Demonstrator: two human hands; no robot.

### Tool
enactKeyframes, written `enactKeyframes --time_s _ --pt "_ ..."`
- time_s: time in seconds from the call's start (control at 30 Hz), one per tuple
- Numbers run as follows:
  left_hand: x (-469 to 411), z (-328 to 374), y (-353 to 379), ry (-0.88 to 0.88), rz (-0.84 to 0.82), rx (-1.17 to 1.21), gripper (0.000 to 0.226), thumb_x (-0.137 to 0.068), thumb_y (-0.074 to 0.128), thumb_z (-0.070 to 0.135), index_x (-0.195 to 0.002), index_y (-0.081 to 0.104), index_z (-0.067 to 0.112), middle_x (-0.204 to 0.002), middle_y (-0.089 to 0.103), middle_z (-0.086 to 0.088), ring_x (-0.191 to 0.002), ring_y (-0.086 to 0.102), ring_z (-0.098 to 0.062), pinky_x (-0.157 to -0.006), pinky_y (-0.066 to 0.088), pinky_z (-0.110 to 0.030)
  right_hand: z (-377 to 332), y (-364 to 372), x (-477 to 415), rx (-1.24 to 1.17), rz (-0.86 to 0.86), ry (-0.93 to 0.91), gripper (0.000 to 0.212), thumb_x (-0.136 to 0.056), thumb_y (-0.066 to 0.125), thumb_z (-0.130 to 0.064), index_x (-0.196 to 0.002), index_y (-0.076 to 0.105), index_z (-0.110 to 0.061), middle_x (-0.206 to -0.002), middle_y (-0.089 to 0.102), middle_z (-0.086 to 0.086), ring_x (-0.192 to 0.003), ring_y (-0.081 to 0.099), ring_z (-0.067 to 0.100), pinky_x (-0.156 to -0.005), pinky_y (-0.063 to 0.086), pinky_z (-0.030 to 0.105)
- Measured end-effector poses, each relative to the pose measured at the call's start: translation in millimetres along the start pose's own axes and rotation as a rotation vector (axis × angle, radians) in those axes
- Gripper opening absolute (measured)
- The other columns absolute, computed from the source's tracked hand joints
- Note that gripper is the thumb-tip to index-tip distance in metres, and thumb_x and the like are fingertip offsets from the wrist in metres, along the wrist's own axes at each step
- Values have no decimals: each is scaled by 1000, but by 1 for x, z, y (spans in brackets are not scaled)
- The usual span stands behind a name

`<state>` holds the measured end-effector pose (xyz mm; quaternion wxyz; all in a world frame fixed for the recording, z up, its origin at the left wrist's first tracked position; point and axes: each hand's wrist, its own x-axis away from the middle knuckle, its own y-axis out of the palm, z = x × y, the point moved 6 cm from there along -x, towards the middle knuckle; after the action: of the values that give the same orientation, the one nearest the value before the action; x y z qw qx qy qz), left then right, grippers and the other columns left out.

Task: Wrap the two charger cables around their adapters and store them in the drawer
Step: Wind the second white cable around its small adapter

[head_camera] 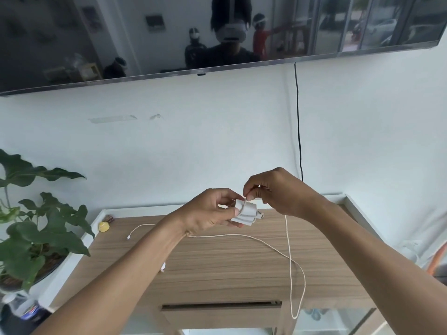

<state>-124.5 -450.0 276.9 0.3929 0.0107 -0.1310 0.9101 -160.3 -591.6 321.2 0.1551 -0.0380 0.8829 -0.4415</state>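
A white adapter (246, 212) is held above the wooden cabinet top (217, 262), with my left hand (210, 211) gripping it from the left. My right hand (273, 189) pinches the cream cable (287, 240) just above the adapter, laying a turn across its face. The cable hangs down from my right hand, loops past the cabinet's front edge and runs back across the top to its plug end (128, 237) at the left. A small white piece (162, 267) shows beside my left forearm; what it is cannot be told. The drawer front (221, 307) sits slightly ajar below the top.
A potted plant (36, 233) stands at the left. A small yellow object (104, 226) lies at the cabinet's back left corner. A wall-mounted TV (193, 32) hangs above, with a black cable (298, 122) running down the wall. A bottle (21, 308) sits at the lower left.
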Motion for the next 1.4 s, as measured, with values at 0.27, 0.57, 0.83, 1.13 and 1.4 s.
enactKeyframes --time_s 0.27,0.57,0.83,1.13,1.4 --pt "18 13 -10 85 4 118 33 -94 55 11 -121 50 -7 -118 63 -31 -103 66 -46 -95 53 -47 12 5 -9 -400 89 91 17 -87 67 -14 -77 72 -27 -72 68 0 -53 48 8 -56 44 21" --pt "27 17 -8 132 3 352 35 -85 56 6 -118 49 -2 -113 67 -19 -103 67 -40 -87 57 -43 12 32 -8 -769 91 129 29 -93 48 8 -86 70 -9 -70 67 -4 -61 55 9 -59 44 20" --pt "28 16 -18 110 227 338 13 -91 57 -4 -104 57 0 -104 66 -26 -87 70 -43 -82 59 -41 17 66 6 -726 277 212 26 -86 49 5 -69 65 -6 -52 43 3 -44 29 12 -45 27 23" --pt "18 0 -27 127 471 96 9 -80 68 22 -88 68 16 -99 69 -13 -82 67 -23 -86 56 -44 14 85 19 -693 397 352 25 -91 61 -18 -66 67 -18 -47 57 -12 -37 40 3 -44 29 13" --pt "15 -14 -42 154 651 -35 16 -75 72 13 -91 68 16 -82 69 1 -73 66 -11 -81 55 -32 -5 83 24 -293 288 260 24 -93 57 -26 -78 71 -13 -65 67 0 -52 49 7 -53 40 18"
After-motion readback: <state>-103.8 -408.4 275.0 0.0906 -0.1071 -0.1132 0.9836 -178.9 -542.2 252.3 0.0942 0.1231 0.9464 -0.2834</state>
